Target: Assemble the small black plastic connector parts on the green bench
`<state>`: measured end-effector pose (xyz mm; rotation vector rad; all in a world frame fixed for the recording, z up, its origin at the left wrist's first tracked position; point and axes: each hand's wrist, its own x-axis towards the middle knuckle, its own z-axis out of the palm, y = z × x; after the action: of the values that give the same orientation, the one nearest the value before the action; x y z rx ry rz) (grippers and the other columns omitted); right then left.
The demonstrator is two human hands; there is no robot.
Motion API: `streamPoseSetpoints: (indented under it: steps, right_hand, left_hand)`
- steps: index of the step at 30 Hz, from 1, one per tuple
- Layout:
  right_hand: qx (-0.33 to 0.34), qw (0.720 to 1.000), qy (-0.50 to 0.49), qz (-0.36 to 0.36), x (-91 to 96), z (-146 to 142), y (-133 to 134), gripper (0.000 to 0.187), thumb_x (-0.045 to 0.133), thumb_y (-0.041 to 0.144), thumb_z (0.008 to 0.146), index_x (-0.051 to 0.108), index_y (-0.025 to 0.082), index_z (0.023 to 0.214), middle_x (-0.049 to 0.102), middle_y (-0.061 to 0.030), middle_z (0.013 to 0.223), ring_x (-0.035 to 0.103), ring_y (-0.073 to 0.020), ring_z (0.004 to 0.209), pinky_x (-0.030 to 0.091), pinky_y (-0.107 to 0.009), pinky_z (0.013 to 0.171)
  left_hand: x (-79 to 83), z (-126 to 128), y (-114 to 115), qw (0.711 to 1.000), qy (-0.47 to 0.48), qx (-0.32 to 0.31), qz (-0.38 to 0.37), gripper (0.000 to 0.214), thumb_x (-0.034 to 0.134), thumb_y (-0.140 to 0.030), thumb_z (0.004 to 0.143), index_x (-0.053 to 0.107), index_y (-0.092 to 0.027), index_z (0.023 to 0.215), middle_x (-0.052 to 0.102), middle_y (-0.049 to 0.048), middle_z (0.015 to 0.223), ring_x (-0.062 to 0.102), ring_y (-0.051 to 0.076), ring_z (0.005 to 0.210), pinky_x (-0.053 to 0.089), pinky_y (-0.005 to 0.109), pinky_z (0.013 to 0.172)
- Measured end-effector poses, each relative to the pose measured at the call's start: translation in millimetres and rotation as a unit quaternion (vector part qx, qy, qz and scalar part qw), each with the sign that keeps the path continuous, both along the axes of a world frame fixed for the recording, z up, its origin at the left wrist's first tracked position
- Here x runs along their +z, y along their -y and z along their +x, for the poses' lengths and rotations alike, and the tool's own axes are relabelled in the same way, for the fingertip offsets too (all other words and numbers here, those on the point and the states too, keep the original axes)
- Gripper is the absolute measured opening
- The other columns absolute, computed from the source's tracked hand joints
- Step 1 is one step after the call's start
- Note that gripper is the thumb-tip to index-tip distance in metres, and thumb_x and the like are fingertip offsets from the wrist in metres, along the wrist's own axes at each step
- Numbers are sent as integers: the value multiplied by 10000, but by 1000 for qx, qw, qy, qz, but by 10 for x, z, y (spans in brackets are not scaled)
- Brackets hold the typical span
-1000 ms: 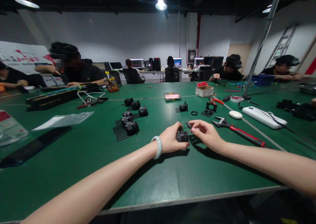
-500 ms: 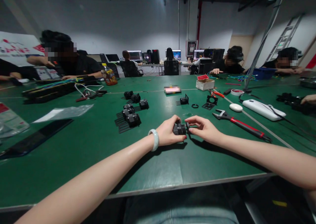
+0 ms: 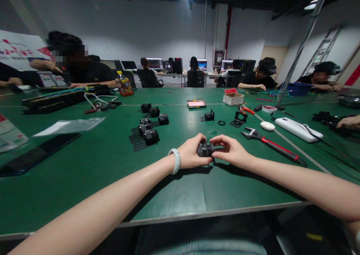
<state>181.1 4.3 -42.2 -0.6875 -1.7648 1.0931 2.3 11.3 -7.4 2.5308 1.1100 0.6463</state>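
Observation:
My left hand (image 3: 192, 155), with a pale bangle on its wrist, is closed round a small black plastic part (image 3: 204, 150) just above the green table (image 3: 92, 172). From the right, my right hand (image 3: 231, 151) pinches the same part with its fingertips. The two hands meet at the middle of the table. A cluster of similar black parts on comb-like bases (image 3: 146, 133) lies to the left beyond my hands. One more such part (image 3: 208, 116), a black ring (image 3: 221, 122) and a black bracket (image 3: 239, 119) lie further back.
An adjustable wrench with a red handle (image 3: 271, 144), a white mouse (image 3: 267, 126) and a white device (image 3: 298, 129) lie to the right. A small cardboard box (image 3: 233, 98), a bottle (image 3: 125, 84) and a plastic bag (image 3: 70, 126) are on the table. Other people sit around it.
My right hand has closed in on the black part held by my left hand; both now grip it together. The camera view has shifted slightly.

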Motion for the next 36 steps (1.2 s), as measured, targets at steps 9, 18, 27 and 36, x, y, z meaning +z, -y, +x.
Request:
streamPoseSetpoints:
  steps: [9, 18, 27, 36]
  right_hand:
    - [1, 1000, 13, 6, 1, -8, 27, 362, 615, 200, 612, 489, 180, 951, 500, -42, 945, 501, -167, 894, 459, -318, 775]
    - [-3, 999, 32, 14, 7, -16, 47, 354, 606, 188, 616, 491, 177, 950, 498, -40, 945, 510, -158, 878, 463, -308, 774]
    - [-9, 999, 44, 28, 26, -32, 90, 357, 613, 180, 594, 510, 187, 936, 503, -30, 934, 524, -155, 851, 461, -306, 776]
    - [1, 998, 66, 11, 35, -27, 89, 344, 609, 206, 609, 501, 169, 933, 550, -38, 894, 551, -154, 814, 455, -318, 771]
  left_hand:
    - [11, -10, 23, 1000, -1, 1, -1, 424, 580, -401, 546, 419, -170, 863, 493, -10, 704, 458, 117, 588, 345, 212, 508]
    - [-4, -16, 22, 1000, -1, -3, -3, 427, 578, -408, 551, 417, -171, 868, 487, -13, 705, 458, 115, 591, 346, 209, 505]
    - [-19, -21, 18, 1000, -2, -19, -19, 444, 583, -416, 543, 427, -167, 876, 501, -7, 717, 470, 123, 611, 360, 217, 523]
    - [1, -38, 41, 999, -17, -22, -24, 460, 597, -391, 533, 419, -172, 896, 516, 1, 743, 485, 134, 632, 373, 227, 543]
